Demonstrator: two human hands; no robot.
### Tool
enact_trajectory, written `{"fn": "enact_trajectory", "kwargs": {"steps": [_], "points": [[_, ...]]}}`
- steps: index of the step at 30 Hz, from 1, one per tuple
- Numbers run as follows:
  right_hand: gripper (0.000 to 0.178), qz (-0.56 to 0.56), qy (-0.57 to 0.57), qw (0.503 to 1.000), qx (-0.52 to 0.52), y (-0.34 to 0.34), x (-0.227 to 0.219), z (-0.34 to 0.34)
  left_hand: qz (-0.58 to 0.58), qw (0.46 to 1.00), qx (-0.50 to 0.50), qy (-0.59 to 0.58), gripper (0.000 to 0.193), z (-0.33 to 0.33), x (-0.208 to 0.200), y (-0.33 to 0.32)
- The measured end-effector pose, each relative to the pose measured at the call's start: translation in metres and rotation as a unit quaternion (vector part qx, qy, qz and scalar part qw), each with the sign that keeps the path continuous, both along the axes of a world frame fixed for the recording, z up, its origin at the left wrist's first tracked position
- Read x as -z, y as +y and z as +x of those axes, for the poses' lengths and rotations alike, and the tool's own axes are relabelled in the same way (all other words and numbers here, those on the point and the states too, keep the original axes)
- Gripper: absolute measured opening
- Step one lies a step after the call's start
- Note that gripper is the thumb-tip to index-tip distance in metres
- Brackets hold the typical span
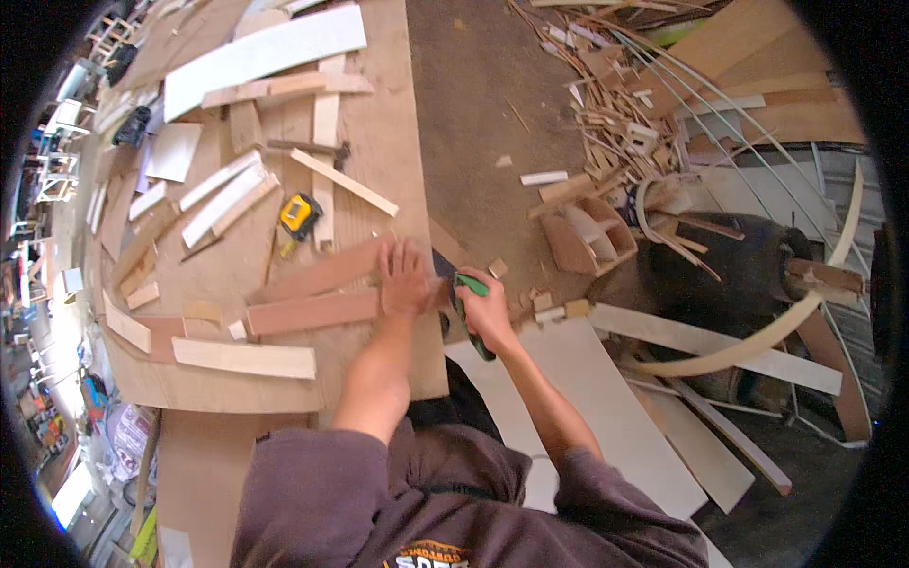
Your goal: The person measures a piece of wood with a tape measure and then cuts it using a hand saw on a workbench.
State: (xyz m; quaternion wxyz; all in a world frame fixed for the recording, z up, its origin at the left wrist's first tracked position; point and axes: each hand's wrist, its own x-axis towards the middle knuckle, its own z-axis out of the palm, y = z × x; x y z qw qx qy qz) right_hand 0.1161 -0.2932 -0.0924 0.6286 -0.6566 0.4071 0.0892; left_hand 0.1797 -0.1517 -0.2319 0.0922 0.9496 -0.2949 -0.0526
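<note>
1. At the centre of the frame, the person's left hand lies flat with fingers spread, pressing down on the right end of a reddish-brown wooden strip that rests on a large plywood sheet.
2. Just right of it, the right hand is clenched around the green handle of a handsaw; the dark blade shows only briefly between the two hands, at the strip's end by the sheet's right edge.
3. A second reddish strip lies just above the first, running up toward the left hand.
4. A yellow tape measure sits on the sheet, upper left of the hands, among pale offcuts.
5. A pale plank lies at lower left of the sheet.
6. In the upper right of the frame, a heap of scrap wood covers the floor; a curved pale strip arcs across the right side.
</note>
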Motion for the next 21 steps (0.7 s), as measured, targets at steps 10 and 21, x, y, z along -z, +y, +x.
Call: {"fn": "enact_trajectory", "kwargs": {"steps": [10,21], "points": [[0.035,-0.078,-0.043,0.994,0.065,-0.018,-0.077,-0.107,-0.023,1.000,-0.016,-0.014,0.036,0.002,-0.010,-0.003],[0.035,-0.068,-0.044,0.987,0.138,0.002,-0.100,-0.128,-0.070,0.997,0.020,-0.018,0.043,-0.009,-0.025,0.004]]}}
